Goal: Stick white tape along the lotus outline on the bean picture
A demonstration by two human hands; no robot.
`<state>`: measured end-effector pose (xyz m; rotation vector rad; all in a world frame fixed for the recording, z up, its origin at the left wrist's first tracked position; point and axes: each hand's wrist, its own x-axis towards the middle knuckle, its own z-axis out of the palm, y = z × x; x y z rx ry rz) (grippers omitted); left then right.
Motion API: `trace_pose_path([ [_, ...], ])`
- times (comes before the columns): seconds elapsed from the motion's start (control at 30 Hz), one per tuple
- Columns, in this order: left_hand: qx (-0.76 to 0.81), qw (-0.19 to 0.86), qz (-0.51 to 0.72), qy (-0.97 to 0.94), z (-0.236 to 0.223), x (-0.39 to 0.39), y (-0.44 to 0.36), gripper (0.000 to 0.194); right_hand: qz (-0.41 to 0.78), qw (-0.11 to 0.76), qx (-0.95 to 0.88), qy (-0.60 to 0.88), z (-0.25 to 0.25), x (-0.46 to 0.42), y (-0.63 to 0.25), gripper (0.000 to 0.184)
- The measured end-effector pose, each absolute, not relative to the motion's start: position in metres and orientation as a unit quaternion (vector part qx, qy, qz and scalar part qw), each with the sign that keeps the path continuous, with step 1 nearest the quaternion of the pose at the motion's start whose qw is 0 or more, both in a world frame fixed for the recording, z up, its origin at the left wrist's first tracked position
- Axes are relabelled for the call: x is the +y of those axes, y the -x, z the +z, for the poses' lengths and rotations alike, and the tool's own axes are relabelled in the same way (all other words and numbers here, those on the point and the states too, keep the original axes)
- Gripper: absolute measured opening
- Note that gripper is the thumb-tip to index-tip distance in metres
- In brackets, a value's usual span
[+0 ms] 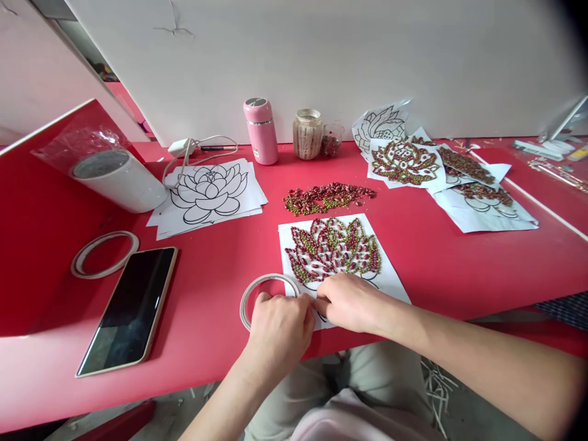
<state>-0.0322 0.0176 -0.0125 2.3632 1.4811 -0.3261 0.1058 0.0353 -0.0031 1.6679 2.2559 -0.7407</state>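
A white sheet with a lotus outline (394,282) lies in front of me, its petals filled with red and green beans. At its lower left corner, my left hand (280,321) is closed over the near right part of a roll of tape (245,303). My right hand (346,300) rests on the bottom of the sheet with its fingers pinched together, close to my left fingertips. What the right fingers hold is hidden. A pile of loose red and green beans (328,197) lies just behind the sheet.
Left are a phone (131,306), another tape roll (79,260), a white cylinder (124,180) and blank lotus sheets (211,193). A pink flask (261,131), glass jar (307,135) and small cup (331,141) stand behind. Bean-covered lotus sheets (407,162) lie right.
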Motion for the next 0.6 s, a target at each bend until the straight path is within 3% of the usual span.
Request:
trace_pose_path([
  [0.6,0.509,0.168,-0.109,-0.837,-0.0165,0.0151,0.0334,0.027,-0.259,0.141,0.766,-0.571,-0.0034,0.0376,-0.1052,0.025],
])
